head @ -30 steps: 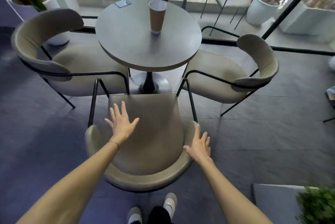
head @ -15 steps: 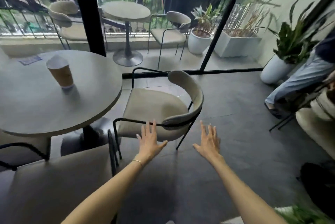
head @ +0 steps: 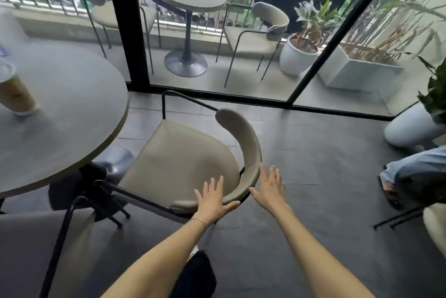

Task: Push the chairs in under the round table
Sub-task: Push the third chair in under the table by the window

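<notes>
The round grey table [head: 72,109] fills the left side, with a paper cup [head: 14,92] on it. A beige chair with a curved backrest [head: 183,160] stands at the table's right, its seat front near the table edge. My left hand [head: 212,198] lies flat on the near end of the backrest, fingers spread. Just outside the backrest's curve, my right hand [head: 269,189] is spread too, at or very close to the padding. Another chair's seat [head: 21,249] and black frame show at the lower left.
A glass wall with black frames [head: 125,32] runs behind the chair; beyond it stand another table, chairs and planters. A seated person's leg and foot [head: 407,177] are at the right, beside a white pot [head: 407,129]. Dark floor lies between.
I have turned from the nearest chair to the right-hand one. Both hands moved forward; the left now rests on its backrest and the right is at its outer side.
</notes>
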Available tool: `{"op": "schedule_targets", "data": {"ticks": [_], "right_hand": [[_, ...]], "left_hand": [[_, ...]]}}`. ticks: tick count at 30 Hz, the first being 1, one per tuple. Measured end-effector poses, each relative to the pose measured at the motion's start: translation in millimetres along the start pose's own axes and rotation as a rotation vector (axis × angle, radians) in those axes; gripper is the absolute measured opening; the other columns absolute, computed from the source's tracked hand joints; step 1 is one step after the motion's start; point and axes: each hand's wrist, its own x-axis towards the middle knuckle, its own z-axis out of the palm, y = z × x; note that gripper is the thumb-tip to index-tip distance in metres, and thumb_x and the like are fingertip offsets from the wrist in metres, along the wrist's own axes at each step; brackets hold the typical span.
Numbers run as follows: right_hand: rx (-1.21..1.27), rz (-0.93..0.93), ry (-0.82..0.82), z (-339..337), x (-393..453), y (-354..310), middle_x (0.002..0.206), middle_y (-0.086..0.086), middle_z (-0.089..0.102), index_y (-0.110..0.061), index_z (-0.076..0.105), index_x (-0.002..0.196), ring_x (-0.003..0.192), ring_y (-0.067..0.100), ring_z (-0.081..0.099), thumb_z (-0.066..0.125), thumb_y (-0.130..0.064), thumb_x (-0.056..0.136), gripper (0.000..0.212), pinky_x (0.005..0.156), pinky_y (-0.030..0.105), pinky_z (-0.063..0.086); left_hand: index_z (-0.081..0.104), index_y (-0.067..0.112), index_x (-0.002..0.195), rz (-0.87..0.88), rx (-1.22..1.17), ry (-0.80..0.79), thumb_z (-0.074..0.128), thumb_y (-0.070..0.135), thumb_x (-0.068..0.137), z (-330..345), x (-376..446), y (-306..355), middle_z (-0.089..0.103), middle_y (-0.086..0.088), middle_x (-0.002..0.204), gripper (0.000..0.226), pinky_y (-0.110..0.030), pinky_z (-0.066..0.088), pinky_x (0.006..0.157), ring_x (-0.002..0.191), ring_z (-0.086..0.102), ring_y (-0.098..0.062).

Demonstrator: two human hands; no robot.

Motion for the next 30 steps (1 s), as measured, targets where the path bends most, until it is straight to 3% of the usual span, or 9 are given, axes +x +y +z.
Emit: {"op": "schedule_targets", "data": {"ticks": [6, 13, 15, 17, 19, 22, 26, 29, 30], "right_hand": [[-0.05, -0.077, -0.145, -31, 115, -1, 0.159, 0.022, 0.003, -0.019, -0.003, 0.152, 0.148, 0.033, 0.0, 0.05, -0.035, 0.093, 0.081, 0.119, 0.047, 0.011], [-0.174, -0.294, -0.248, -27, 211, -21, 0.153, 0.03, 0.017, -0.007, -0.01, 0.15, 0.138, 0.043, 0.027, 0.053, -0.028, 0.091, 0.089, 0.114, 0.046, 0.028], [-0.134, -0.303, -0.245, -24, 234, -24, 0.147, 0.036, 0.022, -0.001, -0.012, 0.149, 0.13, 0.047, 0.037, 0.056, -0.021, 0.089, 0.092, 0.109, 0.048, 0.036], [-0.089, -0.32, -0.252, -27, 251, -24, 0.144, 0.038, 0.026, 0.006, -0.009, 0.148, 0.125, 0.048, 0.041, 0.053, -0.008, 0.089, 0.086, 0.104, 0.048, 0.038], [-0.071, -0.372, -0.254, -29, 264, -17, 0.142, 0.04, 0.029, 0.01, -0.007, 0.147, 0.121, 0.05, 0.044, 0.047, -0.002, 0.09, 0.079, 0.1, 0.047, 0.04], [-0.073, -0.42, -0.268, -32, 270, -8, 0.143, 0.036, 0.03, 0.007, -0.006, 0.148, 0.117, 0.049, 0.049, 0.045, -0.009, 0.093, 0.077, 0.096, 0.047, 0.042], [-0.028, -0.409, -0.248, -30, 271, -7, 0.143, 0.031, 0.031, 0.002, -0.009, 0.149, 0.108, 0.047, 0.056, 0.04, -0.01, 0.094, 0.075, 0.089, 0.047, 0.046], [0.023, -0.412, -0.31, -26, 270, -10, 0.145, 0.036, 0.022, 0.001, -0.008, 0.149, 0.111, 0.05, 0.052, 0.038, -0.001, 0.094, 0.072, 0.098, 0.052, 0.042], [0.021, -0.404, -0.294, -25, 271, -12, 0.142, 0.037, 0.025, 0.003, -0.006, 0.149, 0.101, 0.048, 0.055, 0.038, 0.004, 0.092, 0.072, 0.096, 0.053, 0.043]], "left_hand": [[0.014, 0.02, 0.153, -0.365, -0.354, 0.115, 0.022, 0.059, 0.095, 6, 60, 26, 0.018, -0.008, 0.161, 0.07, -0.054, 0.0, 0.12, 0.15, 0.008, -0.027], [0.016, 0.019, 0.153, -0.629, -0.159, 0.192, 0.015, 0.05, 0.098, 22, 73, 9, 0.018, -0.005, 0.161, 0.062, -0.055, 0.002, 0.119, 0.151, 0.007, -0.024], [0.04, 0.018, 0.145, -0.733, -0.081, 0.314, 0.008, 0.052, 0.09, 30, 79, 14, 0.042, -0.006, 0.151, 0.072, -0.056, 0.016, 0.117, 0.146, 0.028, -0.025], [0.069, 0.017, 0.118, -0.806, -0.023, 0.384, 0.022, 0.047, 0.083, 40, 86, 24, 0.07, -0.006, 0.122, 0.066, -0.057, 0.032, 0.109, 0.124, 0.058, -0.026], [0.075, 0.015, 0.105, -0.882, 0.026, 0.484, 0.046, 0.037, 0.08, 51, 95, 38, 0.074, -0.008, 0.112, 0.044, -0.054, 0.026, 0.104, 0.114, 0.065, -0.028], [0.069, 0.013, 0.118, -1.037, 0.016, 0.654, 0.077, 0.019, 0.066, 58, 107, 56, 0.064, -0.013, 0.129, 0.053, -0.054, 0.016, 0.109, 0.126, 0.055, -0.032], [0.057, 0.016, 0.131, -1.357, -0.203, 0.848, 0.068, -0.001, 0.071, 63, 117, 72, 0.048, -0.012, 0.147, 0.064, -0.061, -0.009, 0.114, 0.141, 0.038, -0.029], [0.059, 0.022, 0.128, -1.433, -0.34, 0.962, 0.058, -0.016, 0.068, 62, 123, 72, 0.043, -0.006, 0.15, 0.071, -0.07, 0.006, 0.108, 0.145, 0.03, -0.026], [0.06, 0.023, 0.127, -1.411, -0.376, 0.987, 0.055, -0.018, 0.069, 60, 123, 70, 0.042, -0.004, 0.151, 0.072, -0.069, 0.011, 0.109, 0.145, 0.029, -0.025]]}}
